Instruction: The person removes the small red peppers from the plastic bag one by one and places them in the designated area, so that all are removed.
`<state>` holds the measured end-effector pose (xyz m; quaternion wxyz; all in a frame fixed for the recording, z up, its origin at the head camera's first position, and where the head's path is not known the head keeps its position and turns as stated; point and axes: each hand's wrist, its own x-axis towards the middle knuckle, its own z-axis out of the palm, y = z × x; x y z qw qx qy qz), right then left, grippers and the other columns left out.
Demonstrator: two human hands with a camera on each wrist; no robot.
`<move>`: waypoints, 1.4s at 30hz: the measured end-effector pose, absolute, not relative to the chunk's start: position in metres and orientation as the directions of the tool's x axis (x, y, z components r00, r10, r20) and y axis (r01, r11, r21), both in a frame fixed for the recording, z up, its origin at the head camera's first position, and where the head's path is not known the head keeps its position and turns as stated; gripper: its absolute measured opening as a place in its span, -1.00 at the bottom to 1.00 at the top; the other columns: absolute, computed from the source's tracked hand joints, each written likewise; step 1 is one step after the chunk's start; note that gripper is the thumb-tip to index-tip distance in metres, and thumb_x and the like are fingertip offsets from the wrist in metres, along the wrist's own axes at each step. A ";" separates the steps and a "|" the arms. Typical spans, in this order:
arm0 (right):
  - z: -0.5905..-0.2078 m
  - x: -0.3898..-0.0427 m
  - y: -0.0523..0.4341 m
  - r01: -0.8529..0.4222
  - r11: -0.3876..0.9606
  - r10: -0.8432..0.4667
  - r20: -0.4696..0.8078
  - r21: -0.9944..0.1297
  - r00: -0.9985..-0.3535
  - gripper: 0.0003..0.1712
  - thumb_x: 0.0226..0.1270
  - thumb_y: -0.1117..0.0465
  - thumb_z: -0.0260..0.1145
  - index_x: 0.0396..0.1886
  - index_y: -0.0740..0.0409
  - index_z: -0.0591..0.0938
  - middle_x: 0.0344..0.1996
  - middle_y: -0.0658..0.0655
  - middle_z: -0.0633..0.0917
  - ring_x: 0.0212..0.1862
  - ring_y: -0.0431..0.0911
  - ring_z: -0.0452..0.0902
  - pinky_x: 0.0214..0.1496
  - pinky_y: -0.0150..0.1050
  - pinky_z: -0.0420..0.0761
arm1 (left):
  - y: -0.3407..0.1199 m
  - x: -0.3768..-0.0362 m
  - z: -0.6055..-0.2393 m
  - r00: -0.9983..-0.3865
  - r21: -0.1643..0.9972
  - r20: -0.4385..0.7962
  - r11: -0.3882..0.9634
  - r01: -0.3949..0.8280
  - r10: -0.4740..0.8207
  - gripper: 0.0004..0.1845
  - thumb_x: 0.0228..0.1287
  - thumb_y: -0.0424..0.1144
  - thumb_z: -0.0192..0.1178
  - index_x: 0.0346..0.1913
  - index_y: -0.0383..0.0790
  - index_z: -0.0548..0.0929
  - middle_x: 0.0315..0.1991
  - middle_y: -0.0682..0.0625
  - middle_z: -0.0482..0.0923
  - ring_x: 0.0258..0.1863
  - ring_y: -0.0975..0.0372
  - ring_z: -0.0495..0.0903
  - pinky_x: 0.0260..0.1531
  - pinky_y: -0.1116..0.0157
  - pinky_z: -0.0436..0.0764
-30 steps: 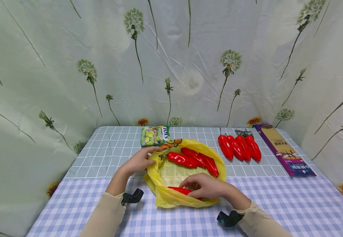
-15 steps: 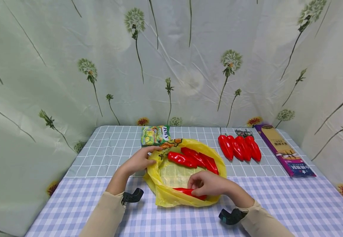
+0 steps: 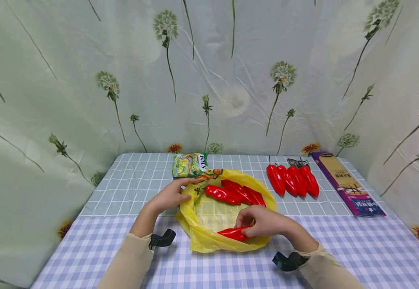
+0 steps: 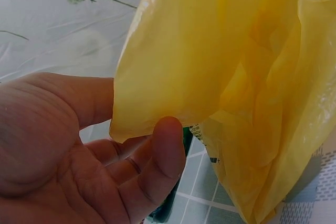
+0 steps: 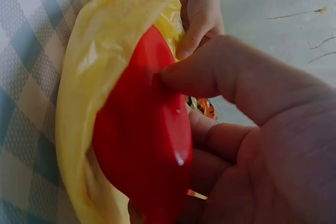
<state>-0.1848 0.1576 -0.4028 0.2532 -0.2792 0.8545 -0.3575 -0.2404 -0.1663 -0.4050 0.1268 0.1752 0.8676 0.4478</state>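
1. The right hand [image 3: 263,221] sits low and just right of centre in the head view, fingers curled around a red pepper [image 3: 234,233] inside the yellow plastic bag [image 3: 202,237]. The right wrist view shows the thumb [image 5: 210,72] pressed on the pepper's [image 5: 144,140] glossy side with the other fingers wrapped beneath it.
2. That pepper lies at the lower inner edge of the bag, its long axis running roughly left to right across the frame. One end points toward the lower left; the other is hidden under the right hand.
3. The left hand [image 3: 171,194] is at the bag's upper left rim, pinching the film. In the left wrist view the thumb [image 4: 163,150] and fingers clamp a fold of the yellow plastic [image 4: 210,66], which keeps the mouth spread.
4. Of the two hands, the right is the one on the pepper; the left is apart from it, across the bag opening.
5. More red peppers [image 3: 236,192] lie together at the upper part of the bag, above the right hand.
6. On the worktop [image 3: 122,188], a row of loose red peppers [image 3: 292,180] lies to the right of the bag. A purple box [image 3: 346,182] lies further right, and a green snack packet [image 3: 190,165] sits just above the bag.
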 end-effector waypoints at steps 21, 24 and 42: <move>-0.383 -0.184 0.220 -0.214 0.338 -0.651 -0.063 -0.916 -0.757 -0.15 0.23 0.27 0.39 0.44 0.07 0.18 0.14 0.29 0.52 0.05 0.07 0.56 0.03 -0.21 0.70 | -0.166 -0.241 -0.404 -0.908 0.822 -0.064 0.538 0.188 0.415 -0.45 0.26 -0.49 0.16 0.33 -0.14 0.52 0.26 -0.27 0.47 -0.33 0.14 0.50 -0.43 0.30 0.57; -0.381 -0.183 0.231 -0.231 0.320 -0.626 -0.022 -0.919 -0.779 -0.04 0.25 0.29 0.36 0.54 -0.03 0.05 0.15 0.32 0.51 0.05 -0.01 0.60 0.02 -0.17 0.71 | -0.166 -0.241 -0.404 -0.908 0.823 -0.071 0.539 0.181 0.413 -0.45 0.26 -0.49 0.16 0.33 -0.13 0.53 0.25 -0.27 0.47 -0.34 0.14 0.50 -0.44 0.31 0.57; -0.407 -0.180 0.280 -0.213 0.310 -0.470 0.045 -0.926 -0.882 0.02 0.20 0.31 0.40 0.55 -0.06 0.04 0.20 -0.20 0.47 0.13 -0.37 0.52 -0.03 -0.20 0.72 | -0.165 -0.240 -0.405 -0.912 0.818 -0.078 0.549 0.172 0.403 -0.45 0.26 -0.48 0.17 0.32 -0.09 0.54 0.26 -0.22 0.49 -0.28 0.11 0.52 -0.37 0.29 0.61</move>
